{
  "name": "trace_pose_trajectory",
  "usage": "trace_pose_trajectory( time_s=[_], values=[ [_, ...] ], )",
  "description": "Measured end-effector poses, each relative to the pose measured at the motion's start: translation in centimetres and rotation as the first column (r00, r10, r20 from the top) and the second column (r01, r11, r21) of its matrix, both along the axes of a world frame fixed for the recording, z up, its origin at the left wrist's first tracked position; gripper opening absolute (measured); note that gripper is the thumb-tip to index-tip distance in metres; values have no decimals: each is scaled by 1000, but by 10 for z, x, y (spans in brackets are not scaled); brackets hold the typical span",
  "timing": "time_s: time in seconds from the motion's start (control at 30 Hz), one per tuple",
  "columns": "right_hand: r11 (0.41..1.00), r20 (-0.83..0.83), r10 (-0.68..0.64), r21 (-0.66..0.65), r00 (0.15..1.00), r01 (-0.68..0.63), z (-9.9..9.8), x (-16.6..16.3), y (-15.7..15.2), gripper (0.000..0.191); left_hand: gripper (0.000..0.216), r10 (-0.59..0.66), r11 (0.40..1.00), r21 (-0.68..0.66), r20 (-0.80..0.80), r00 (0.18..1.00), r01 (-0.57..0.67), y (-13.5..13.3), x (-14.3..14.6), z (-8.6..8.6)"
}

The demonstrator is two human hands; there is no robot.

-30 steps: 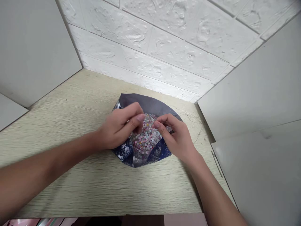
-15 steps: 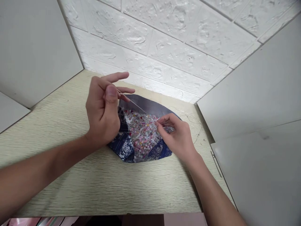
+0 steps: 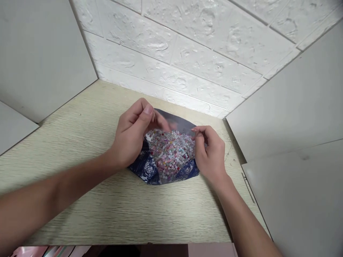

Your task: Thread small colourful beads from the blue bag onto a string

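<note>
An open dark blue pouch (image 3: 146, 170) with a rose pattern lies on the wooden table (image 3: 93, 117). It is filled with several small pink, white and clear beads (image 3: 170, 155). My left hand (image 3: 131, 137) hovers over the pouch's left side, thumb and fingers pinched together on what looks like a thin thread; its far fingertips are blurred. My right hand (image 3: 211, 153) is at the pouch's right edge. Its fingertips are pinched on something too small to make out, just above the beads.
A white brick-pattern wall (image 3: 203, 53) stands behind the table, with grey panels at the left (image 3: 40, 53) and right (image 3: 289, 107). Loose thin threads (image 3: 227, 148) lie right of the pouch. A thin metal needle-like piece (image 3: 248, 187) rests by the right panel. The table's front edge runs along the bottom.
My left hand rose and pulled a thread up and left, then came back down to the pouch. My right hand lifted slightly and shifted right. The pouch's left flap is spread wider.
</note>
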State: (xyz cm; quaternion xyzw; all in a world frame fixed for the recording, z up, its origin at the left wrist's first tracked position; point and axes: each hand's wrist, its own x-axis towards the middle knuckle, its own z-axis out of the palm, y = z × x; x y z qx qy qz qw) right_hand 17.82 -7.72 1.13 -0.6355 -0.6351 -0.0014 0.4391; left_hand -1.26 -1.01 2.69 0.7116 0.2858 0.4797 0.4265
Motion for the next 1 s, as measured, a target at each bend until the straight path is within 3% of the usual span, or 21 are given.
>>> trace_pose_trajectory(
  time_s=[0.1, 0.17, 0.3, 0.37, 0.43, 0.47, 0.53, 0.6, 0.67, 0.8, 0.9, 1.0],
  values=[
    [999, -6, -8, -40, 1000, 7, 1, 0, -2, 19, 27, 296, 918, 283, -20, 955, -279, -4, -1, -5],
    [998, -6, -9, -56, 1000, 9, 2, 0, -2, 20, 25, 426, 838, 375, 3, 905, -396, -2, -2, -7],
    [998, 3, -29, -64, 1000, 29, 4, 0, -3, 21, 22, 481, 795, 300, 217, 850, -526, 14, -2, -8],
    [997, 14, -43, -62, 999, 43, 5, 0, -3, 21, 23, 396, 864, 184, 327, 858, -469, 24, -2, -8],
    [997, 37, -58, -51, 998, 60, 5, 0, -3, 20, 29, 228, 959, 84, 342, 912, -271, 30, -3, -8],
    [997, 48, -65, -47, 997, 67, 4, 0, -3, 20, 31, 100, 993, 35, 248, 964, -112, 30, -5, -7],
    [996, 63, -70, -43, 996, 73, 3, 1, -2, 21, 33, -34, 999, -20, 163, 986, 38, 29, -7, -5],
    [997, 69, -62, -35, 996, 64, 3, 2, -2, 22, 30, -72, 995, -60, 124, 990, 80, 25, -8, -1],
    [998, 87, -47, -28, 995, 50, 2, 2, -2, 24, 30, -44, 997, -52, 120, 992, 50, 22, -7, 1],
    [997, 144, -41, -54, 989, 49, 4, 1, -3, 24, 27, 114, 980, 147, 156, 981, -137, 20, -2, -3],
    [994, 169, -57, -83, 984, 72, 6, -1, -3, 26, 21, 253, 882, 349, 217, 943, -316, 21, -1, -9],
    [992, 177, -80, -86, 981, 97, 7, -3, -4, 24, 25, 333, 769, 486, 250, 909, -415, 23, -2, -12]
  ],
)
